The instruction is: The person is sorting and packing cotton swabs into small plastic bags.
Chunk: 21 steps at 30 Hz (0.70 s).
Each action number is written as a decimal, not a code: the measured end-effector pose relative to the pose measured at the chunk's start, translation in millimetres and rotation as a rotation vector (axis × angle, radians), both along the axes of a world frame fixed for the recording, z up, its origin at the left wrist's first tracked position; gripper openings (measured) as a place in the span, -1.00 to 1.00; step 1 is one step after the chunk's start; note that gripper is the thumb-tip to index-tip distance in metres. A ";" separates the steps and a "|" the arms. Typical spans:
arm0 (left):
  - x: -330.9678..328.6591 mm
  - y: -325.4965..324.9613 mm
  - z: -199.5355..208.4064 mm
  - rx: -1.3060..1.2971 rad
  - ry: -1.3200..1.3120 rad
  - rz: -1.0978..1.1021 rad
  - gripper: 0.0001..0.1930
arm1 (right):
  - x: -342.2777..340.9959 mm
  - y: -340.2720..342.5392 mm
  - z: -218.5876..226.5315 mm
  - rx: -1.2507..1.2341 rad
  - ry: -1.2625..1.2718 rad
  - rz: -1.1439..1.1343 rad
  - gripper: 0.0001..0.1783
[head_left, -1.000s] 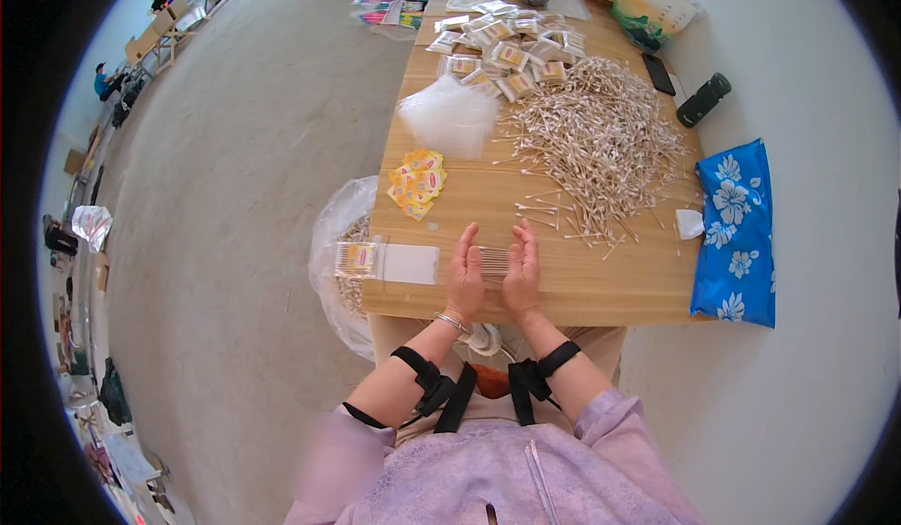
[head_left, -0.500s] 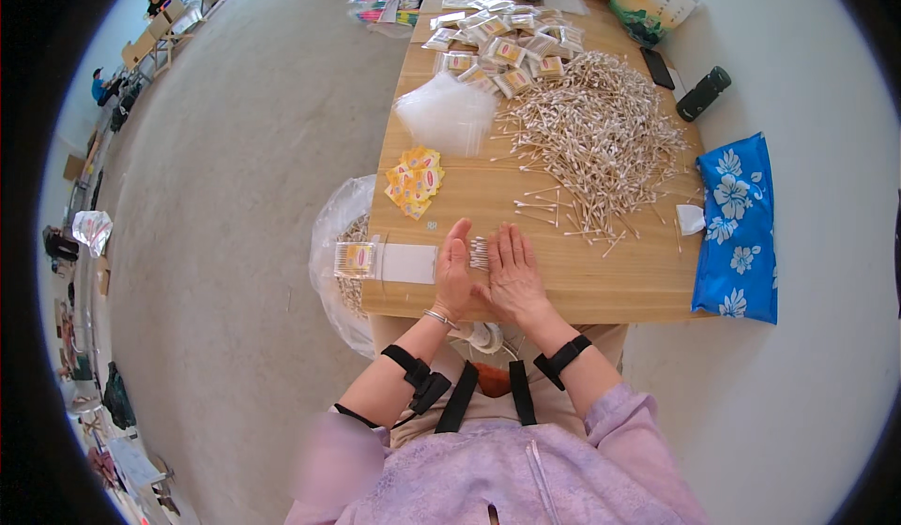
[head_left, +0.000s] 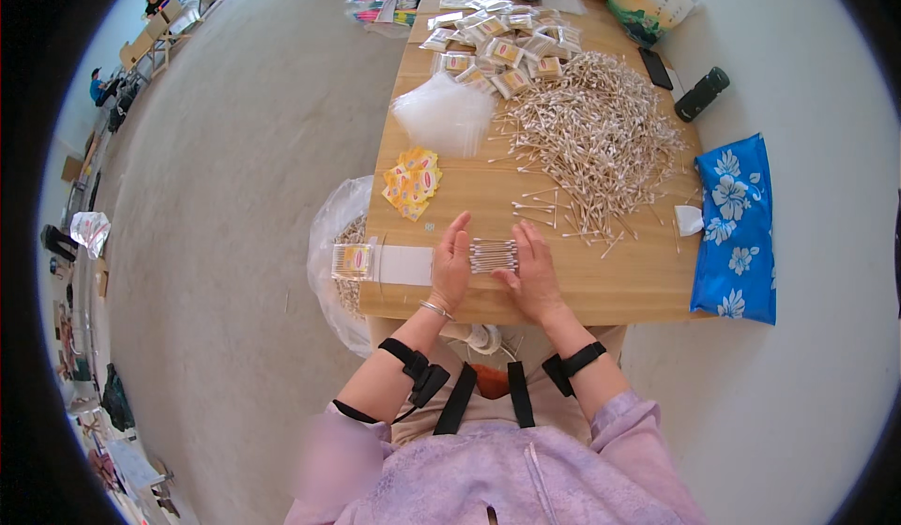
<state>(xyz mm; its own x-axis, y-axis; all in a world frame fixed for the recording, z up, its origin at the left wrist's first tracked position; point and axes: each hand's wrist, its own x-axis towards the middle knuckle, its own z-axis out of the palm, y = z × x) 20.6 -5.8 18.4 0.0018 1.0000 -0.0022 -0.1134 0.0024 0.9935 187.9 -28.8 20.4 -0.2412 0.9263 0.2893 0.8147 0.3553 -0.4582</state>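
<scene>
A row of cotton swabs lies on the table between my hands, the sticks running left to right. My left hand stands on edge at the row's left end, fingers stretched out. At the other end is my right hand, fingers straight and the thumb apart, close against the swab tips. Left of my left hand lies a white card, and beside it a clear packet of swabs with a yellow label at the table edge. A large heap of loose cotton swabs spreads farther right.
Yellow cards, clear plastic bags and a pile of filled packets lie beyond my hands. A blue flowered pouch, a dark bottle and a phone line the right side. A clear sack of swabs hangs by the left edge.
My right hand has shifted right and turned more on edge, off the swabs. More of the swab row now shows between my hands. My left hand stays nearly in place.
</scene>
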 end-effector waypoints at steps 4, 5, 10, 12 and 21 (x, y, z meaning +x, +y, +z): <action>-2.3 -5.8 3.5 0.470 0.840 -0.131 -0.53 | 8.6 11.7 3.0 0.113 -0.058 -0.229 -0.42; -2.4 -9.6 3.6 0.468 0.841 -0.132 -0.53 | 10.3 17.2 7.5 0.116 -0.139 -0.326 -0.53; 0.2 -14.5 9.2 0.490 0.922 -0.318 -0.41 | 23.3 46.1 1.3 0.074 -0.146 -0.342 -0.82; 2.7 -14.0 13.3 0.451 0.881 -0.298 -0.41 | 24.1 53.3 -0.1 0.028 -0.137 -0.327 -0.87; 9.2 -10.9 -0.1 0.021 0.136 0.087 -0.51 | -17.1 41.4 5.5 -0.111 -0.061 -0.048 -0.86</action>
<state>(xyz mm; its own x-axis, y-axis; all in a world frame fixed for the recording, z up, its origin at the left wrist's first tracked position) 29.8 -16.7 18.3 -0.0837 0.9962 0.0243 0.0229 -0.0224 0.9995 170.8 12.6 25.9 -0.2101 0.9626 0.1710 0.8572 0.2655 -0.4414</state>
